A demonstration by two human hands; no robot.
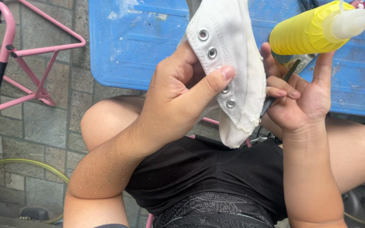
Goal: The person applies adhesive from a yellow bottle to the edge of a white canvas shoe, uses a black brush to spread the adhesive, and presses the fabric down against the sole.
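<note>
My left hand (182, 95) grips a white canvas shoe upper (229, 55) with a row of metal eyelets, thumb pressed across the eyelet strip. The fabric's lower edge is frayed and hangs over my lap. My right hand (303, 95) sits just right of the shoe, its curled fingers pinching a thin dark tool (280, 86) against the fabric edge. A yellow squeeze bottle (305, 33) with a whitish nozzle lies above the right hand, touching its raised fingers.
A blue plastic table (136, 46) is in front of my knees. A pink metal frame (34, 63) stands at the left on the stone-paved ground. A greenish hose (26, 162) curves at lower left. My black shorts (199, 173) fill the lower middle.
</note>
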